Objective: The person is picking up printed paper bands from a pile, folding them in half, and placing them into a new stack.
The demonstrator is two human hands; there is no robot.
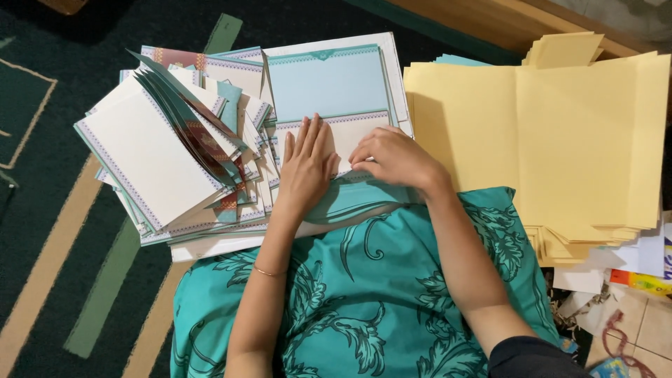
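Note:
A light-blue card with a patterned border (329,84) lies on a white sheet in front of me, its near flap folded over. My left hand (306,166) lies flat on that white flap, fingers spread and pressing down. My right hand (393,157) rests beside it with fingers curled, fingertips pinching or creasing the flap's edge. Both hands sit above my lap, covered by teal cloth with a leaf print (364,294).
A loose heap of folded cards (157,157), white outside with blue and maroon patterns, lies to the left. A thick stack of pale yellow sheets (560,140) lies to the right. Dark patterned carpet (49,175) on the left, paper scraps at the right corner.

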